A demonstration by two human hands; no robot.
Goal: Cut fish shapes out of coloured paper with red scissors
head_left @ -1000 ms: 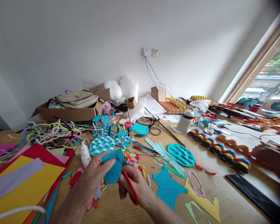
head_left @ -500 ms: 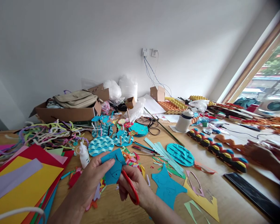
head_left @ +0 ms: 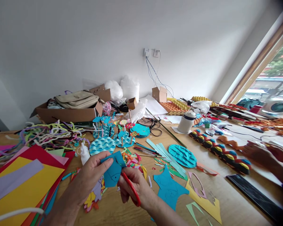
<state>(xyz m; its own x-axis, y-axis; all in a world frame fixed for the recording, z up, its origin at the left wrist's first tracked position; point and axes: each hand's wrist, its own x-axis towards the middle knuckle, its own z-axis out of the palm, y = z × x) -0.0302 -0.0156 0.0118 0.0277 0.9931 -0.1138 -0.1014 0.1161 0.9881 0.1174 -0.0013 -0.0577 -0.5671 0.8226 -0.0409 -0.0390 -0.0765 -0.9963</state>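
The person's left hand point(head_left: 95, 172) pinches a piece of blue paper point(head_left: 113, 171), thumb flat on its face and fingers closed behind it. The right hand point(head_left: 135, 185) is curled round the red-handled scissors point(head_left: 132, 191), its fingers folded in. How far the blades stand apart cannot be told, since paper and hand hide them. The blue paper is held up above the worktop point(head_left: 110, 212), toward its near side and left of the middle, and bears a drawn fish-like outline.

The step in hand seems to be cutting along that line. Done well, it likely calls for the left hand to turn the paper while the scissors stay nearly in place, with short bites on the curves and the thumb well off the blades' path. A light pinch should spare the sheet a crease.

For room, bare wood lies between the forearms toward the worktop's near edge, which is itself out of view. Loose paper scraps point(head_left: 132, 158) lie just beyond the hands, and a glue bottle point(head_left: 84, 153) stands close beyond the left one. A stack of coloured sheets point(head_left: 19, 185) fills the near left corner. Right of the right hand lies a blue offcut point(head_left: 168, 188); between it and the dark bar point(head_left: 252, 193) near the right, more wood shows around a yellow offcut point(head_left: 208, 204).
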